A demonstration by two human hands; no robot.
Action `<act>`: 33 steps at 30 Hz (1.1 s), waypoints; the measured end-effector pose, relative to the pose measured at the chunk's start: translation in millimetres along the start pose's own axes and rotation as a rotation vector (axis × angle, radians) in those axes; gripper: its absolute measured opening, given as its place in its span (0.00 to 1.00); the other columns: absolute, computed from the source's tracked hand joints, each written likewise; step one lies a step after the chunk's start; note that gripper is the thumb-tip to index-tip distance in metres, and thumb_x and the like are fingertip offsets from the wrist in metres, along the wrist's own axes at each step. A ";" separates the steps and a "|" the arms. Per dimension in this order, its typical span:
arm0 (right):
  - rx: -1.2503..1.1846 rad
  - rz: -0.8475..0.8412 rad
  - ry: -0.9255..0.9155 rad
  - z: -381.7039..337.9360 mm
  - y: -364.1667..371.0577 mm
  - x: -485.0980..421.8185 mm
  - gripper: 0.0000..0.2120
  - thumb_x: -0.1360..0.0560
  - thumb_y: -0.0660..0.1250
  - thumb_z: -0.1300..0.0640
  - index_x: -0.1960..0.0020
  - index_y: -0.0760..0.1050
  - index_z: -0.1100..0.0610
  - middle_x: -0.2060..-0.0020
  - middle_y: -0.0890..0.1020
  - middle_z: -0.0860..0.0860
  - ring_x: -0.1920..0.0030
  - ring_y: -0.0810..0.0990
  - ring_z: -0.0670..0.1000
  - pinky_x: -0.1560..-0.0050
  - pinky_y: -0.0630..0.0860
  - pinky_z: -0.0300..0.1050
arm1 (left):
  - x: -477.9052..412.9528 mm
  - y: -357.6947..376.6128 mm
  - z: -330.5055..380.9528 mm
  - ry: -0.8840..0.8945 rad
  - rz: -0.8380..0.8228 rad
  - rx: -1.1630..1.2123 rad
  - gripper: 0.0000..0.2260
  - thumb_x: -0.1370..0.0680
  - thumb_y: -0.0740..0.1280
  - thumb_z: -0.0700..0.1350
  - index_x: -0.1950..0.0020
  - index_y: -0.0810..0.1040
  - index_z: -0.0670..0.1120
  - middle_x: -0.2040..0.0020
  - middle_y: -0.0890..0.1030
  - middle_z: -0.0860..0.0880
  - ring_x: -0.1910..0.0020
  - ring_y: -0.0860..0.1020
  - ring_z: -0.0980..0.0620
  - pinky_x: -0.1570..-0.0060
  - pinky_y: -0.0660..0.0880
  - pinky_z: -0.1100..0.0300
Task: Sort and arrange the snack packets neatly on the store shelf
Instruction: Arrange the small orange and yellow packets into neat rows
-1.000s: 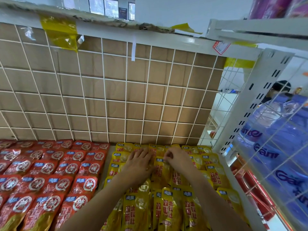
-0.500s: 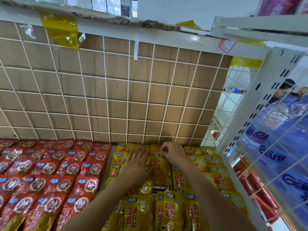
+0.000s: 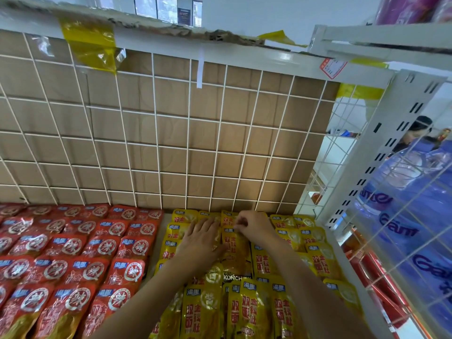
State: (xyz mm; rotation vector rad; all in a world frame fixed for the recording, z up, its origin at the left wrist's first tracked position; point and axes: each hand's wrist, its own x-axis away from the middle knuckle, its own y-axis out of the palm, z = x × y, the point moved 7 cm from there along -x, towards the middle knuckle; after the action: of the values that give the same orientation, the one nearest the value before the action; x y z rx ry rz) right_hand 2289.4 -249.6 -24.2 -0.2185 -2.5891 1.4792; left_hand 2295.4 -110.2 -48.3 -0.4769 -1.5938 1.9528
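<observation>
Yellow snack packets (image 3: 264,263) lie in overlapping rows on the right half of the shelf. Red snack packets (image 3: 73,250) fill the left half in tidy rows. My left hand (image 3: 203,237) lies flat with straight fingers on the yellow packets near the back rows. Just to its right, my right hand (image 3: 252,225) has curled fingers that pinch the top edge of one yellow packet (image 3: 236,245) in the middle column. My forearms hide part of the nearer yellow rows.
A white wire grid (image 3: 188,143) backed by brown cardboard closes the rear of the shelf. A white slotted upright (image 3: 381,152) and wire side panel stand at right, with blue wrapped packs (image 3: 415,216) behind. A bare strip of shelf (image 3: 156,260) separates red from yellow.
Both hands have slid farther back toward the wire grid. My right hand has drawn the pinched yellow packet up into the back rows while my left hand stays flat.
</observation>
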 end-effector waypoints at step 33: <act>0.030 0.068 -0.055 4.8 -1.2 6.7 0.03 0.26 0.67 0.53 0.55 0.76 0.52 0.49 0.77 0.48 0.47 0.75 0.49 0.48 0.70 0.43 | -5.9 -11.3 11.5 0.109 0.007 0.062 0.26 0.20 0.56 0.56 0.24 0.55 0.51 0.24 0.57 0.54 0.25 0.52 0.55 0.27 0.44 0.57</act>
State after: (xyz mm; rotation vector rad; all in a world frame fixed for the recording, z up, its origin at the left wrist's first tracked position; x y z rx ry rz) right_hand 2281.8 -252.8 -25.2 -0.2683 -2.6244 1.5676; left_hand 2295.4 -121.2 -35.2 -0.5550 -1.4616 1.9408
